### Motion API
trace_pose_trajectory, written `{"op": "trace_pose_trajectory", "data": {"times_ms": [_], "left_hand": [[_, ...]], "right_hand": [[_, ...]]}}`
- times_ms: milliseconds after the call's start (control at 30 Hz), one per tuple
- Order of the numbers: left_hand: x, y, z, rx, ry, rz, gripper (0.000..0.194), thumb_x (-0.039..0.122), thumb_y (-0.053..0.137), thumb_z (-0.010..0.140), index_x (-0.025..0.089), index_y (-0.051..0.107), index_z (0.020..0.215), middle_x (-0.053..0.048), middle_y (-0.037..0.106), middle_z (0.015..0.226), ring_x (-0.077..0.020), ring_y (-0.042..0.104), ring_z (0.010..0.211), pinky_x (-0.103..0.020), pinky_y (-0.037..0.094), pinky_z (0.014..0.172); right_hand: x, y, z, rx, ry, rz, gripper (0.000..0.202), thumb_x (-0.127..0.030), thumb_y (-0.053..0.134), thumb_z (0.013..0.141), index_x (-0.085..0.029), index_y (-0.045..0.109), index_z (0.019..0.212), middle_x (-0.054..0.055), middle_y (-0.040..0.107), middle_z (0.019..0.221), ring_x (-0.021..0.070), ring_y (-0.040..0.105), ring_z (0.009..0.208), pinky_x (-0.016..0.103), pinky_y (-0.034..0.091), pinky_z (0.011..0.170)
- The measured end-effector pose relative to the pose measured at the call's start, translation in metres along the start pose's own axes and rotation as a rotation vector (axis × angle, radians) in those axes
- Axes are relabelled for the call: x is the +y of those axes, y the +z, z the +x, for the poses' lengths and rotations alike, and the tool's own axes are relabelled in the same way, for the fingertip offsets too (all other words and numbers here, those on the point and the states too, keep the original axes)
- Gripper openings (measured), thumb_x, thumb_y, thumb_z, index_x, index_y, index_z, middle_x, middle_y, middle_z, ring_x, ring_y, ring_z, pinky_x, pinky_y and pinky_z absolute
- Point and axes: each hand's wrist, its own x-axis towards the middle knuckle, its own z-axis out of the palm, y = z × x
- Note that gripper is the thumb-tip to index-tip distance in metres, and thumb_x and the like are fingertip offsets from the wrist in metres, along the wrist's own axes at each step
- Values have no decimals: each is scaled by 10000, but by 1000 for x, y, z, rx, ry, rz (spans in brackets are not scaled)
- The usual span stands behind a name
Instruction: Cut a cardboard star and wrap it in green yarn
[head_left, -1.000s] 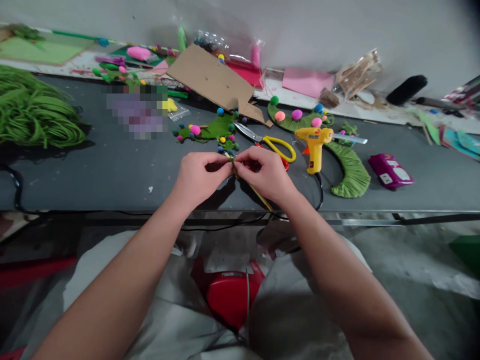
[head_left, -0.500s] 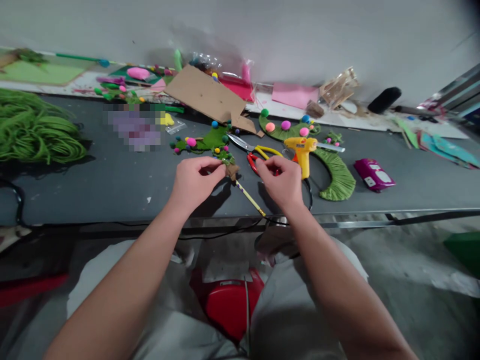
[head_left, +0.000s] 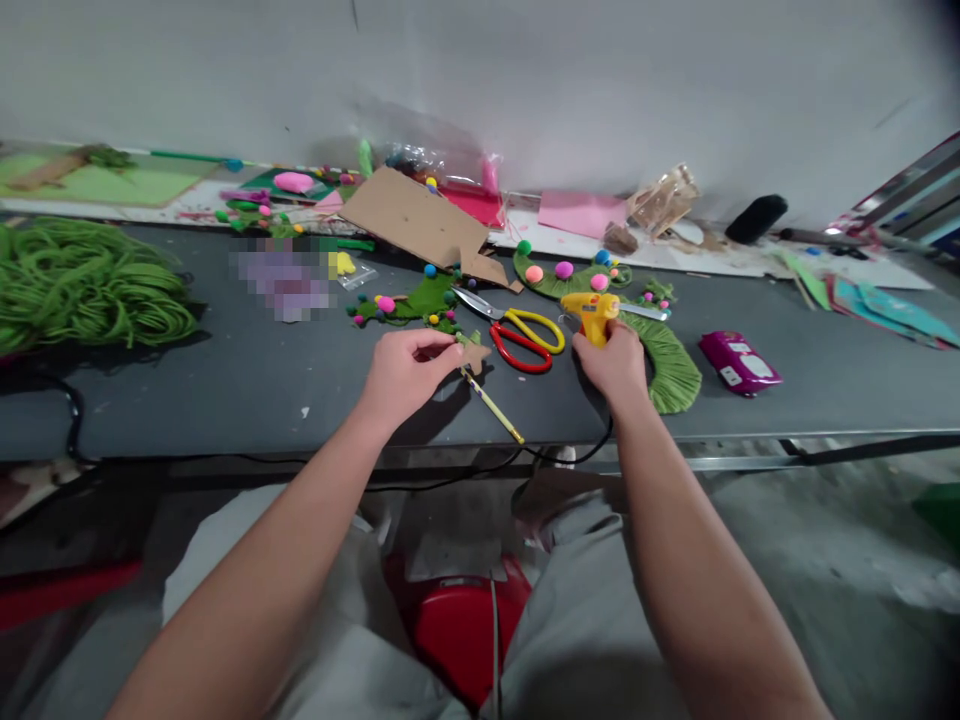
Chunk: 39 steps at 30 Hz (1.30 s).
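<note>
My left hand [head_left: 409,380] pinches a small brown cardboard piece [head_left: 475,357] with pointed corners and a bit of green at its top. Below that piece, a pale patterned pencil [head_left: 495,407] lies slantwise on the table. My right hand [head_left: 619,365] is wrapped around the handle of a yellow glue gun [head_left: 591,305], whose nozzle points left. Between the hands lie scissors [head_left: 517,338] with one red and one yellow handle, blades partly apart. A green yarn-wrapped curved piece [head_left: 673,370] sits beside my right hand, partly hidden by it.
Green yarn [head_left: 90,285] is heaped at the left. Green pieces with coloured pompoms [head_left: 564,270] and a cardboard sheet [head_left: 416,220] lie toward the wall. A purple packet [head_left: 740,363] is at the right. The glue gun's black cord [head_left: 600,440] hangs over the table edge.
My right hand has moved right, from above the scissors' handles to the glue gun, and has taken hold of it. My left hand still holds the cardboard piece, now showing more plainly.
</note>
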Motion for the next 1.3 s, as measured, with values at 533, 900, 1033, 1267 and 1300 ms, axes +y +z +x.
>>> {"op": "trace_pose_trajectory", "data": {"times_ms": [533, 900, 1033, 1267, 1300], "left_hand": [[-12, -41, 0, 60, 31, 20, 195, 301, 755, 791, 170, 834, 911, -48, 818, 872, -181, 734, 772, -249, 576, 711], [-4, -44, -2, 50, -31, -32, 192, 285, 772, 780, 161, 835, 912, -47, 820, 868, -185, 741, 785, -249, 585, 719], [-4, -43, -2, 46, -35, -40, 195, 288, 776, 774, 168, 837, 914, -45, 819, 866, -188, 741, 783, -256, 589, 716], [-6, -43, -3, 48, -30, -23, 193, 310, 779, 781, 178, 836, 911, -48, 817, 875, -194, 736, 795, -267, 592, 717], [-6, -43, -3, 47, -30, -19, 194, 309, 777, 783, 178, 836, 914, -49, 817, 876, -193, 736, 797, -266, 592, 720]], "right_hand": [[-57, 8, -67, -558, -123, 971, 220, -401, 817, 687, -218, 727, 770, 5, 700, 766, 143, 574, 673, 299, 483, 678], [-59, 19, -75, -663, -169, 924, 203, -387, 797, 715, -220, 686, 743, -3, 656, 716, 160, 583, 686, 336, 509, 720], [-60, 18, -76, -652, -166, 900, 212, -401, 794, 705, -227, 676, 732, -1, 652, 708, 167, 589, 689, 347, 528, 732], [-61, 18, -78, -642, -182, 834, 225, -436, 769, 724, -243, 653, 712, 12, 646, 707, 198, 621, 716, 376, 547, 731], [-61, 18, -78, -644, -189, 828, 230, -440, 769, 728, -244, 649, 711, 14, 646, 708, 200, 623, 719, 376, 547, 724]]}}
